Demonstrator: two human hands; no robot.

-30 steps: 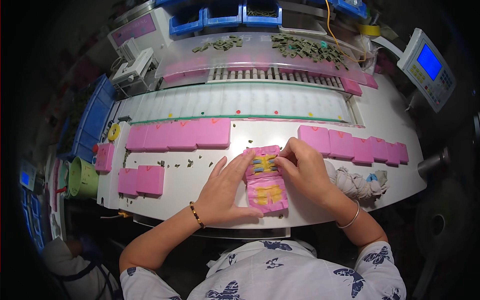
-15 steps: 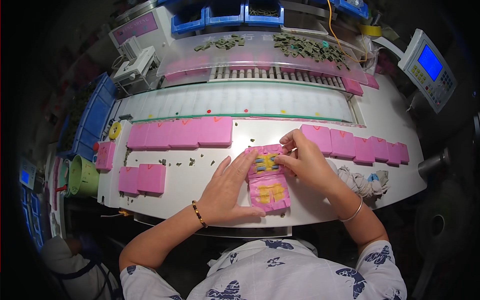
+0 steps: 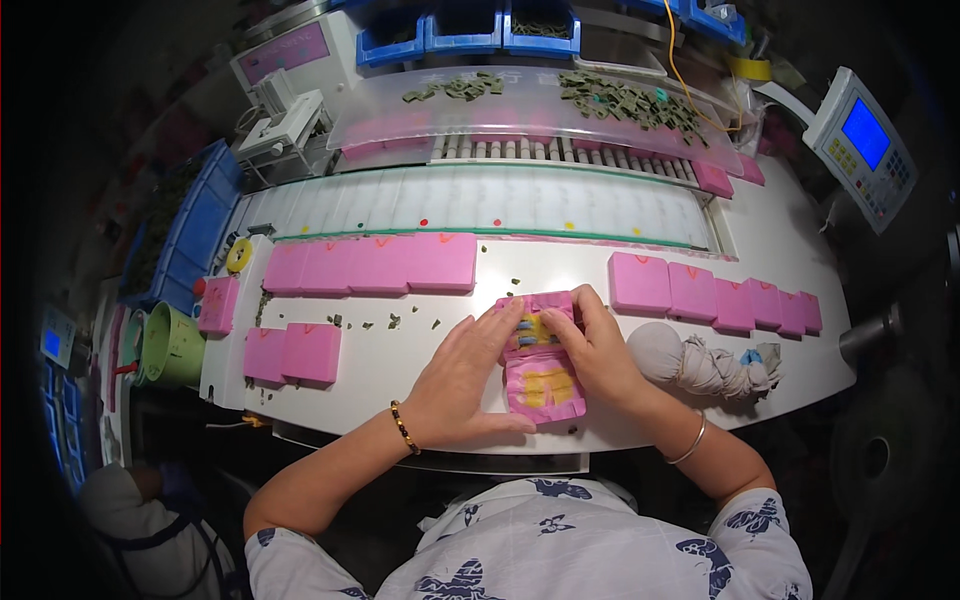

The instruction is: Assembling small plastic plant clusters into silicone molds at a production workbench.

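Near the front edge of the white worktable a pink two-part mould (image 3: pixel 572 402) lies opened out, yellow in its hollows. In its far half sit small bluish pieces (image 3: pixel 526 332), partly covered by fingers. My left hand (image 3: pixel 458 378) rests along its left side, fingers stretched flat onto the far half and thumb out at the near edge. Closed round the far half's right side is my right hand (image 3: pixel 604 358), its thumb pressing on the inner face. Its fingertips behind the edge are hidden.
Pink blocks stand in rows at left (image 3: pixel 370 265) and right (image 3: pixel 690 290). A twisted grey cloth (image 3: pixel 715 365) lies beside my right forearm. Beyond are a white light panel (image 3: pixel 480 200), rollers (image 3: pixel 510 150), a clear sheet with green chips (image 3: pixel 630 105) and a keypad display (image 3: pixel 865 145).
My right hand has come in closer over the mould's far half, its fingers folding round the right edge. My left hand stays in place. The whole view has shifted slightly.
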